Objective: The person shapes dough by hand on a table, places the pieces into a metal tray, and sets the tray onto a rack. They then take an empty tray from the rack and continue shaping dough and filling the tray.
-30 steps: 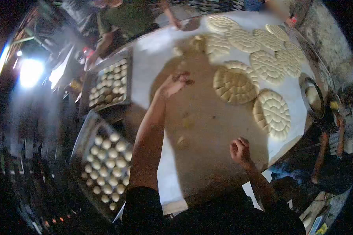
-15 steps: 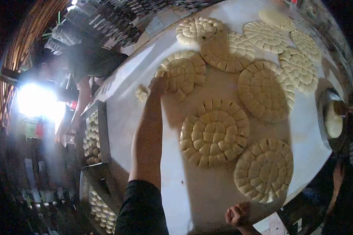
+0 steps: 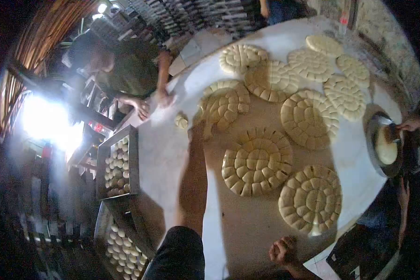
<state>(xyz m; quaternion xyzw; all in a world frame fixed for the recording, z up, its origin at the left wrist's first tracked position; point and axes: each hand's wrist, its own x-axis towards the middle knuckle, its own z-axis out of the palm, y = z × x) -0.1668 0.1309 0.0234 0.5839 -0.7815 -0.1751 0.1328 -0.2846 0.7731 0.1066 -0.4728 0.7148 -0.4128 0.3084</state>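
My left hand (image 3: 201,127) reaches over the table to the lower left edge of a round of dough (image 3: 227,106) cut into segments. Its fingers are blurred and lie in shadow against the dough. A small loose lump of dough (image 3: 181,121) sits just left of it. My right hand (image 3: 283,251) is closed, fingers curled in, low over the table's near edge; the inside of its grip is hidden. Nearest to it lies another scored dough round (image 3: 310,199), and a further large round (image 3: 257,162) sits between both hands.
Several more scored rounds, such as this one (image 3: 310,119), cover the table's far and right side. At left stand trays of small dough balls (image 3: 117,165). A person (image 3: 130,70) leans at the far left edge. Another person's hand (image 3: 411,122) is by a dark pan (image 3: 372,140).
The view has shifted. My left hand has moved down along the round's left edge. The person at far left now has both hands at the table edge; my right hand remains closed.
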